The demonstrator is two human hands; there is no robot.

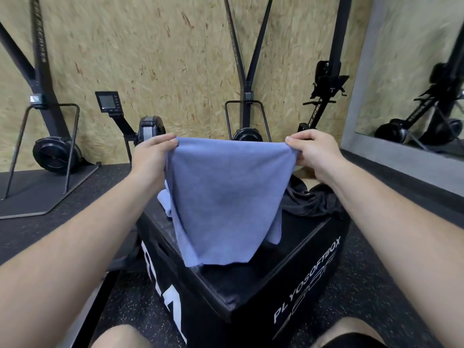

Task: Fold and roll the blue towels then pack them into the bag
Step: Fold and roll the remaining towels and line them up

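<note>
A blue towel hangs spread in front of me above the black plyo box. My left hand pinches its top left corner and my right hand pinches its top right corner. The towel's lower edge drapes onto the box top. More blue towel cloth lies bunched on the box behind the hanging towel, mostly hidden by it. The black bag lies crumpled on the far right part of the box top.
Rowing machines and ski trainers stand against the chipboard wall behind the box. A mirror leans at the right. Speckled rubber floor surrounds the box. My knees show at the bottom edge.
</note>
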